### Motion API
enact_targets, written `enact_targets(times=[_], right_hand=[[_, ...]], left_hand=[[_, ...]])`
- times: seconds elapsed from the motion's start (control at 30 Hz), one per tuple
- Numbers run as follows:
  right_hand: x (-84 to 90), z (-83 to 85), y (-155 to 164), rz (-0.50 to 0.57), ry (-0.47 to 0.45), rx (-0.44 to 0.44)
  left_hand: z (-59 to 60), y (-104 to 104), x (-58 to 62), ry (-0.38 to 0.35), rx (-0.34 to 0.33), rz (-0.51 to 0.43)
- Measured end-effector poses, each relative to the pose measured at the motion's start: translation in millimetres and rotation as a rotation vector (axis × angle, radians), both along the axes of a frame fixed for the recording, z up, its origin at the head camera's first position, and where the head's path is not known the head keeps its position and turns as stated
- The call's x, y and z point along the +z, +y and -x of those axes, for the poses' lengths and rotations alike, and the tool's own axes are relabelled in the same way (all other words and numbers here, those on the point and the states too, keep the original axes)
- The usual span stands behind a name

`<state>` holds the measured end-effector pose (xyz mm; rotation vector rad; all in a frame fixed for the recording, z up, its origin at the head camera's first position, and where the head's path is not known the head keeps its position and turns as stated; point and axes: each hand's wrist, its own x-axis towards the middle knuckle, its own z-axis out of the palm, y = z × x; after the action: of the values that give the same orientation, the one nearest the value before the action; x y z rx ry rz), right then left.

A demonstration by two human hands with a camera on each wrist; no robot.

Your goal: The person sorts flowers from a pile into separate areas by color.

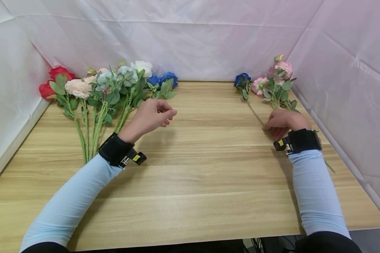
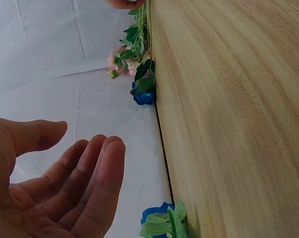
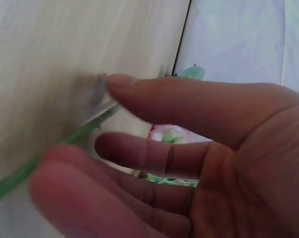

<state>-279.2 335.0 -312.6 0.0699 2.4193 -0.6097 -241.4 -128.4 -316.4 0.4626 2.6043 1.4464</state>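
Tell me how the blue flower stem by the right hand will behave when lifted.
The blue flower stem looks thin and long, so it probably flexes. Its bloom sits at the far end, so it likely droops top-heavy. The right hand touches its lower part.

No readable text, labels, brands or numbers anywhere; yellow tags on wrist straps blank.

Wooden table [image 1: 209, 182] with artificial flowers [image 1: 107, 88]

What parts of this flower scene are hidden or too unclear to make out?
- Head view: the right hand covers its own fingertips, hiding any contact with the blue flower stem.
- Right wrist view: blurred; fingers hide the pink flower.
- Left wrist view: left hand cut off by the frame edge.
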Motion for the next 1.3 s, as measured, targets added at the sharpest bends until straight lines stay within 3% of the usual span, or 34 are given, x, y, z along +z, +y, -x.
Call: enact_targets(times=[0.1, 0.27, 0.4, 0.57, 0.8, 1.1, 1.2, 1.3], right_hand=[[4.0, -0.2, -4.8, -0.045, 0.104, 0.016], [18.7, -0.7, -24.7, -0.075, 0.357, 0.092], [33.7, -8.5, -47.4, 0.0, 0.538, 0.112], [47.4, -28.3, -80.8, 0.115, 0.67, 0.157], [46.9, -44.4, -126.6, 0.22, 0.721, 0.312], [40.5, -42.3, -136.3, 0.171, 0.726, 0.376], [38.8, -41.5, -134.2, 0.17, 0.728, 0.379], [37.9, -41.8, -133.4, 0.169, 0.737, 0.391]], left_hand=[[0.7, -0.5, 0.2, 0.009, 0.0, 0.011], [3.9, -10.3, 7.2, 0.023, 0.025, 0.03], [4.7, -24.8, 17.2, 0.046, 0.074, 0.017], [3.1, -35.5, 25.3, 0.077, 0.095, 0.037], [3.2, -33.8, 25.6, 0.104, 0.08, 0.082], [7.3, -42.0, 25.4, 0.143, 0.096, 0.17], [11.5, -48.0, 23.2, 0.14, 0.087, 0.252], [18.4, -54.6, 17.3, 0.12, 0.083, 0.398]])
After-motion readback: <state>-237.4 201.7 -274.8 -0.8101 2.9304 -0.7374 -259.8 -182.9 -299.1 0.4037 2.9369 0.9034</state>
